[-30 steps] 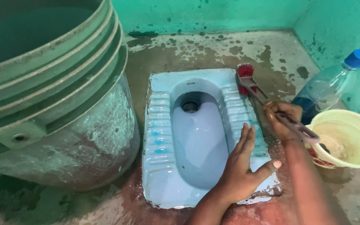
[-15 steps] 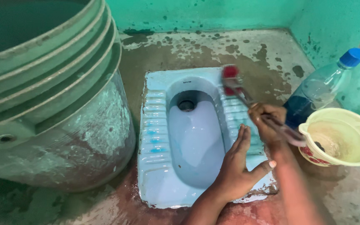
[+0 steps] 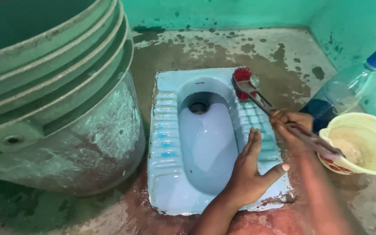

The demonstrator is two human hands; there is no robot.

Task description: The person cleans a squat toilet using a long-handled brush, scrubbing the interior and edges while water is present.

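A pale blue squat toilet pan is set in the wet floor. My left hand lies flat, palm down, on the pan's right footrest and holds nothing. My right hand grips the long dark handle of a scrubbing brush. The brush's red bristle head rests on the far right rim of the pan, beside the drain hole. The bowl holds a little water.
A large green plastic drum stands close against the pan's left side. At the right are a pale yellow plastic mug and a clear bottle with a blue cap. Green walls close off the back and right. The stained concrete floor is wet.
The brush head has slid along the right rim toward the far end of the pan, with my right hand following. My left hand has stayed flat on the footrest.
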